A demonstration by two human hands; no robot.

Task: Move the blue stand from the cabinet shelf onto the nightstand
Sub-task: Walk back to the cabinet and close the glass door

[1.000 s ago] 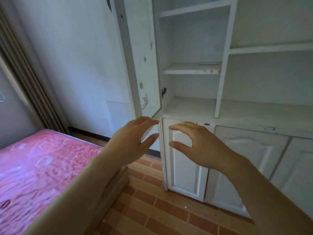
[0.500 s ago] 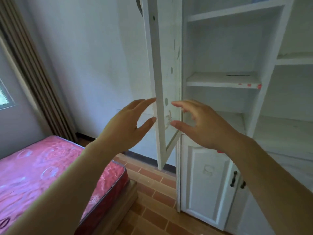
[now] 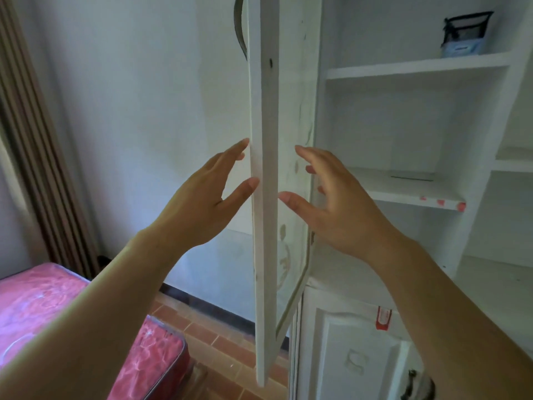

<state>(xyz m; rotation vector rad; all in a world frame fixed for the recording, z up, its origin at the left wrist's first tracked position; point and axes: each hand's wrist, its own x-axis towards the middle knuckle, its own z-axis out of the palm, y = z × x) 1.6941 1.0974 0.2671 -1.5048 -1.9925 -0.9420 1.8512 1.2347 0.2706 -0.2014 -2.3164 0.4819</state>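
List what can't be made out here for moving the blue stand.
Nightstand: nowhere in the head view.
Blue thing on the top shelf: small, against a dark mesh pouch; stand or not, unclear.
Left hand: whether its fingers touch the door edge, unclear.
Right-hand shelves: cut off by the frame edge.

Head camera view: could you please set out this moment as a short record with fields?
cabinet door: open, edge-on to the camera
left hand: raised, fingers straight, left of the door's edge; contact unclear
right hand: raised, fingers spread, right of that door, holding nothing
blue stand: on the top shelf, by a black-trimmed pouch, untouched
nightstand: not in view
bed: pink mattress, lower left
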